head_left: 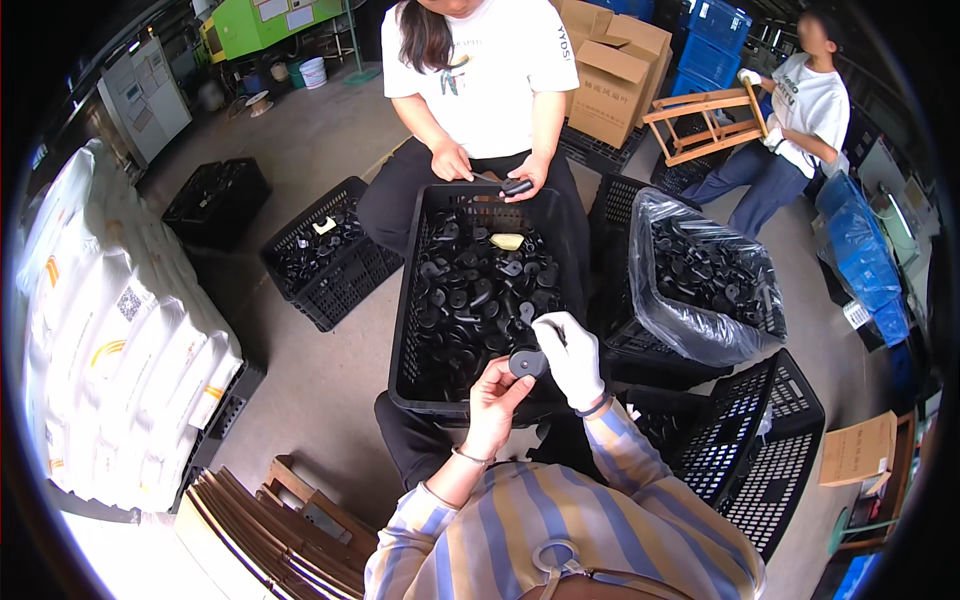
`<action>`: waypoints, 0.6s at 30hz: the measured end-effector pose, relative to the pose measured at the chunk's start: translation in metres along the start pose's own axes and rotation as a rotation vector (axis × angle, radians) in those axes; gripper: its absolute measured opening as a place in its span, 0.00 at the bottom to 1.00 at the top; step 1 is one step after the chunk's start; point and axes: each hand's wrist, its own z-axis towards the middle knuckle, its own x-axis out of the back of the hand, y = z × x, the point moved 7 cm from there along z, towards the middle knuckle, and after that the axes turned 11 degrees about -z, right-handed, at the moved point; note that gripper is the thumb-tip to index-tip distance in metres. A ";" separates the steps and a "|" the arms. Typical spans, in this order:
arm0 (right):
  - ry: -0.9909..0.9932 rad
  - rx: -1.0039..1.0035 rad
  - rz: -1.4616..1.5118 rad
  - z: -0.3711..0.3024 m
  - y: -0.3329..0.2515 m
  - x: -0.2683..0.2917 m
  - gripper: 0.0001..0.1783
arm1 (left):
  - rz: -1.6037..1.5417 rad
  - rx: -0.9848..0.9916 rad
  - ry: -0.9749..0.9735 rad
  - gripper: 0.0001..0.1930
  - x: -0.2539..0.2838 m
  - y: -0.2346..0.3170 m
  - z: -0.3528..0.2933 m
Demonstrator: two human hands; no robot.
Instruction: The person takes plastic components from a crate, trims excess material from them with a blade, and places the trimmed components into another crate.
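My bare left hand (489, 404) pinches a black plastic part (527, 363) with a round, flat end and a small hole in its middle. Beside it, my right hand (573, 364) in a white glove is closed, its fingertips near the part's upper edge. What those gloved fingers grip is hidden. Both hands are over the near end of a black crate (402, 335) heaped with similar black parts (480, 295). A pale yellow piece (507, 241) lies on the heap.
Across the crate, a seated person (480, 90) holds a black part and a thin tool. Another person (800, 110) carries a wooden frame (705, 125) at the far right. A plastic-lined crate (640, 290) stands right, a smaller crate (330, 290) left, beyond it stacked white sacks (130, 330).
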 end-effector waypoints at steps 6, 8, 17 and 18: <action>0.037 0.040 0.049 -0.005 -0.008 0.001 0.11 | -0.227 0.137 0.054 0.08 -0.011 0.003 -0.001; 0.043 0.108 -0.041 -0.014 -0.010 -0.003 0.16 | -0.243 0.195 0.025 0.08 -0.007 0.003 0.000; -0.226 -0.494 0.636 -0.005 0.039 -0.021 0.12 | -0.708 0.541 0.012 0.09 0.000 -0.020 -0.013; -0.218 -0.478 0.638 -0.008 0.039 -0.022 0.12 | -0.756 0.534 0.021 0.11 0.003 -0.021 -0.012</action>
